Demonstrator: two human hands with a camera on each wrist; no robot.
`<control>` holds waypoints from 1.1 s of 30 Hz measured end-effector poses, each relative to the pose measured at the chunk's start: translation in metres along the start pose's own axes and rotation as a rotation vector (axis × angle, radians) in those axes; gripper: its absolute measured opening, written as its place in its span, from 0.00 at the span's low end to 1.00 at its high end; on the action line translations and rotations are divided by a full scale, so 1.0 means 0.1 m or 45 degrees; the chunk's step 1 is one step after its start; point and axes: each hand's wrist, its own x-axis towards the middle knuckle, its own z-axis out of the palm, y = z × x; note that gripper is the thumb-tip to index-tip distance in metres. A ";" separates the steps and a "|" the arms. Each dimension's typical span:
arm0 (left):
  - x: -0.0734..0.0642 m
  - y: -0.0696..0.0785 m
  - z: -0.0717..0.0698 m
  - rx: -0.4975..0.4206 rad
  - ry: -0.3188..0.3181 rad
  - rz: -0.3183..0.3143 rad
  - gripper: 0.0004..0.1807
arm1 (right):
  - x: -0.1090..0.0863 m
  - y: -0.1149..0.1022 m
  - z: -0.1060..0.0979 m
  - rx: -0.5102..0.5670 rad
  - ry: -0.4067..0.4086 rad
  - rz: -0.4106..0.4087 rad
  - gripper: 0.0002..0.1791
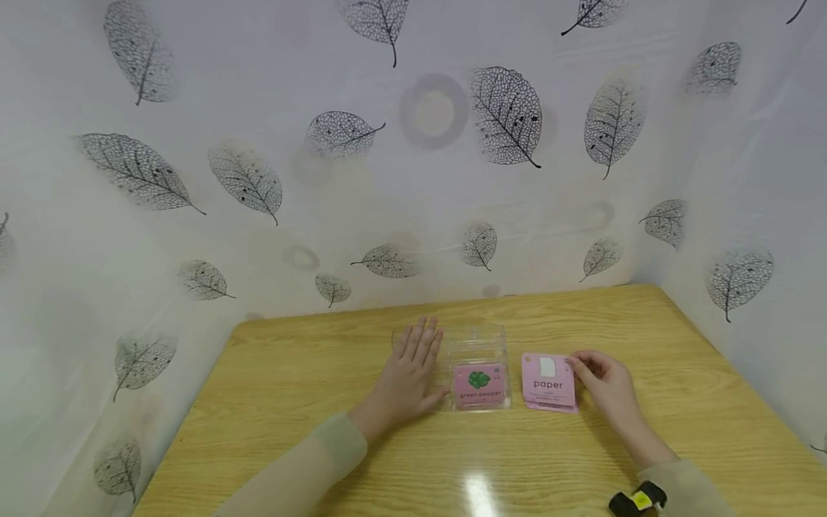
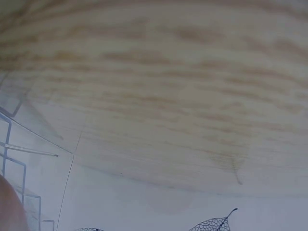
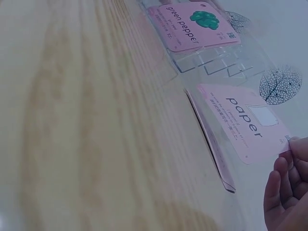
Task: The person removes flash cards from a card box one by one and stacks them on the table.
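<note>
A clear plastic card holder [image 1: 477, 345] with stepped tiers stands mid-table, and a pink green pepper card [image 1: 479, 385] sits in its front. My left hand [image 1: 409, 371] rests beside the holder's left side, fingers straight and pointing away, thumb reaching toward its front. With thumb and fingers my right hand [image 1: 604, 380] pinches the upper right corner of a pink paper card [image 1: 548, 380]. The right wrist view shows this paper card [image 3: 240, 120] raised at an angle over a thin stack of cards [image 3: 210, 142] on the table.
The wooden table [image 1: 291, 388] runs back to a pale curtain [image 1: 258, 93] printed with dark leaves, which also hangs at both sides. A black band with a yellow patch [image 1: 639, 498] is on the right wrist. A light glare shows near the front edge.
</note>
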 end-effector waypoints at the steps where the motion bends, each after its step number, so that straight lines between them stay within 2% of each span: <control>1: 0.00 0.00 0.00 0.005 0.003 0.001 0.57 | 0.00 0.00 0.00 -0.008 -0.004 0.006 0.15; 11: 0.01 0.00 0.00 -0.030 -0.006 -0.001 0.58 | 0.02 0.04 0.00 -0.062 0.022 0.026 0.12; 17: 0.01 0.00 0.01 -0.003 0.001 0.007 0.58 | 0.02 0.07 0.00 -0.100 0.031 0.006 0.10; 33: 0.01 0.00 0.00 -0.039 -0.022 0.002 0.57 | 0.05 0.12 -0.01 -0.212 0.006 0.025 0.11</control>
